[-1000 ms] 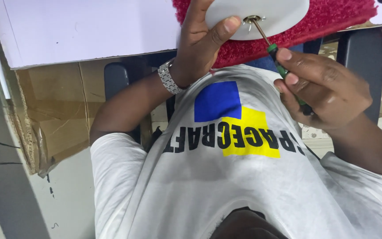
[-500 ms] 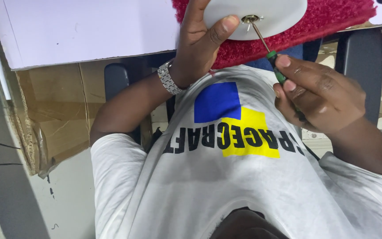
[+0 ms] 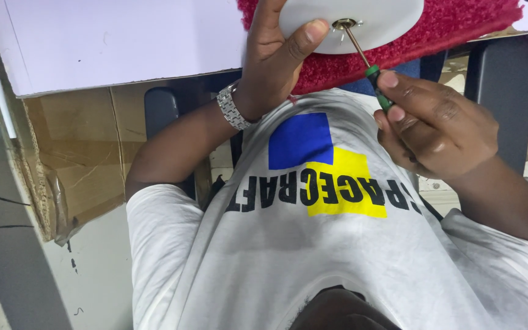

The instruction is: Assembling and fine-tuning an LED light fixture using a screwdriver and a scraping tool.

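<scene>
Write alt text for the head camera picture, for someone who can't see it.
Right hand holds a green-handled screwdriver with its tip at a brass fitting in the middle of a white disc. Left hand, wearing a metal watch, steadies the disc on red carpet-like fabric.

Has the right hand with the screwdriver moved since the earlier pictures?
Hardly: the right hand remains beside the shirt's yellow patch, screwdriver tip still at the white disc centre.

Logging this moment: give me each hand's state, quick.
Left hand: grips the white disc, thumb by the brass centre.
Right hand: closed on the green-handled screwdriver.
</scene>
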